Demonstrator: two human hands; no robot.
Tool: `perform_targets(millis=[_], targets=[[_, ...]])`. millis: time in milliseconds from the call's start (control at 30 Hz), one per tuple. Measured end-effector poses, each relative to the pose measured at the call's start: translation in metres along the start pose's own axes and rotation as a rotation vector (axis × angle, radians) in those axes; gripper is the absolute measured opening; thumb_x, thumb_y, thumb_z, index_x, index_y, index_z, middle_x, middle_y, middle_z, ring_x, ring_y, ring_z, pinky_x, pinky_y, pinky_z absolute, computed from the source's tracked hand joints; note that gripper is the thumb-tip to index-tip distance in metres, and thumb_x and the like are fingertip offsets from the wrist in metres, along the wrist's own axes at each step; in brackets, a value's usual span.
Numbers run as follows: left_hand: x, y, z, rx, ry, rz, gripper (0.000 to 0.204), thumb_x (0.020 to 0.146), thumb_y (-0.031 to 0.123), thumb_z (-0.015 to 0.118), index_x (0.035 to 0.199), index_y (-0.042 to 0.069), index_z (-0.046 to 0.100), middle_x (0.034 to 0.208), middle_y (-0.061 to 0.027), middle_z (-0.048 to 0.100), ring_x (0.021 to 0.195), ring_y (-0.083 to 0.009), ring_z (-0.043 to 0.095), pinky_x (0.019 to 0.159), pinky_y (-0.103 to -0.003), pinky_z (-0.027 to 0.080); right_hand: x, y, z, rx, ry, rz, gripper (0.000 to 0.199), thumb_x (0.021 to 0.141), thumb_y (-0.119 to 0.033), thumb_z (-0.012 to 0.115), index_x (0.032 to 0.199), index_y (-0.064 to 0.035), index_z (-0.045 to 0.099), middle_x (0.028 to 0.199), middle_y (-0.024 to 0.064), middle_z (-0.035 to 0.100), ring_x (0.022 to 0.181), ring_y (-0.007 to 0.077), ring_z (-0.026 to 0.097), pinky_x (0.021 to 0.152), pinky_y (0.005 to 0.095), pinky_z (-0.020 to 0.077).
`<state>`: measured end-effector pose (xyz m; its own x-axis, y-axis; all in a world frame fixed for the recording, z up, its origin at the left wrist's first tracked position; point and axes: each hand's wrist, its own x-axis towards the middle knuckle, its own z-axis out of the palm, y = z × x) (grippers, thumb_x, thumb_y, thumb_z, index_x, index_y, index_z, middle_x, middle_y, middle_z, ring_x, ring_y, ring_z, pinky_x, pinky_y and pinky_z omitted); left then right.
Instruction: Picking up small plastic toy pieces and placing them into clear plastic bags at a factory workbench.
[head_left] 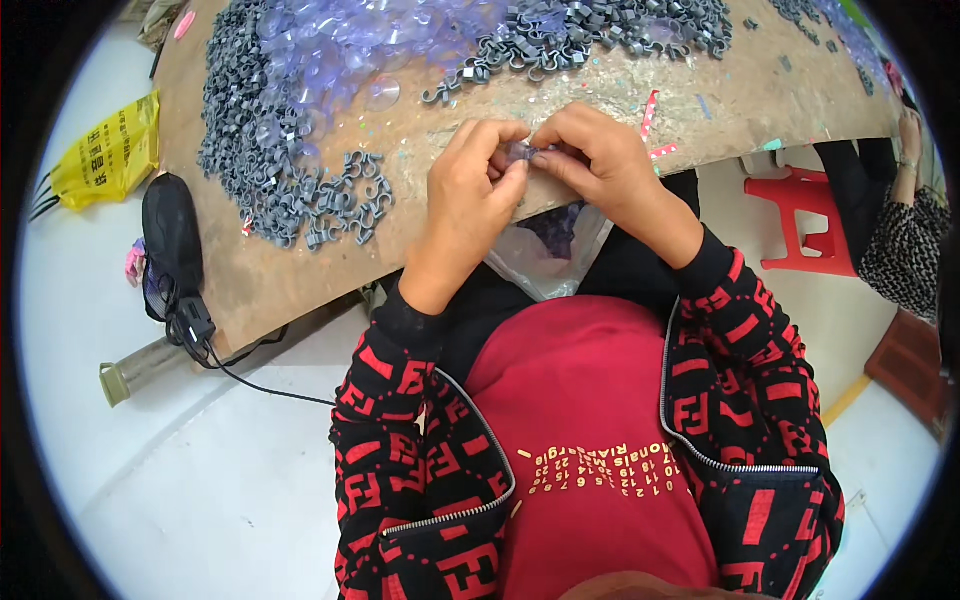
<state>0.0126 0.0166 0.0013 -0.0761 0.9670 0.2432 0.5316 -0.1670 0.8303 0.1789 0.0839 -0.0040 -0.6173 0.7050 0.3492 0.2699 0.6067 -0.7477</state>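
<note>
Small clear-and-grey part (522, 151) pinched between both hands at near table (300, 280) edge. Left hand (470, 195) grip pressed on it; right hand (600, 165) fingertips too. Grey clips (270, 150) heaped left, clear discs (350, 50) beyond.

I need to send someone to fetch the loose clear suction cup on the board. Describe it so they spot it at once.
Start at the brown work board and find the heap of clear suction cups along its far edge, with grey plastic clips piled to its left. The lone clear suction cup lies flat on bare board just below that heap, a single round disc apart from the pile.
</note>
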Motion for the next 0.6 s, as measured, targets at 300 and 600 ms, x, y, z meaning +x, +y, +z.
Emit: perform_targets(millis=[300, 600], targets=[[-0.001, -0.003, 0.003, 0.007, 0.038, 0.049, 0.023, 0.076, -0.003, 0.064, 0.098, 0.001, 0.058, 0.088, -0.0124, 0.059, 0.075, -0.0258, 0.061, 0.063, -0.035, 0.048, 0.000, 0.003, -0.002, -0.007, 0.010, -0.012, 0.015, 0.078, -0.004, 0.069, 0.090, -0.0021, 0.062, 0.088, 0.0077, 0.056, 0.074, 0.0192, 0.058, 0.063, 0.0279, 0.0461], [0.005, -0.003, -0.001, 0.252, 0.026, 0.307, 0.019, 0.074, -0.002, 0.064, 0.091, 0.003, 0.059, 0.082, -0.0129, 0.057, 0.077, -0.0332, 0.057, 0.066, -0.041, 0.046, 0.011, -0.004, -0.007, -0.148, -0.067, -0.095, 0.015, 0.075, -0.002, 0.067, 0.085, -0.0016, 0.056, 0.084, 0.0104, 0.054, 0.077, 0.0296, 0.058, 0.066, 0.0356, 0.0470]])
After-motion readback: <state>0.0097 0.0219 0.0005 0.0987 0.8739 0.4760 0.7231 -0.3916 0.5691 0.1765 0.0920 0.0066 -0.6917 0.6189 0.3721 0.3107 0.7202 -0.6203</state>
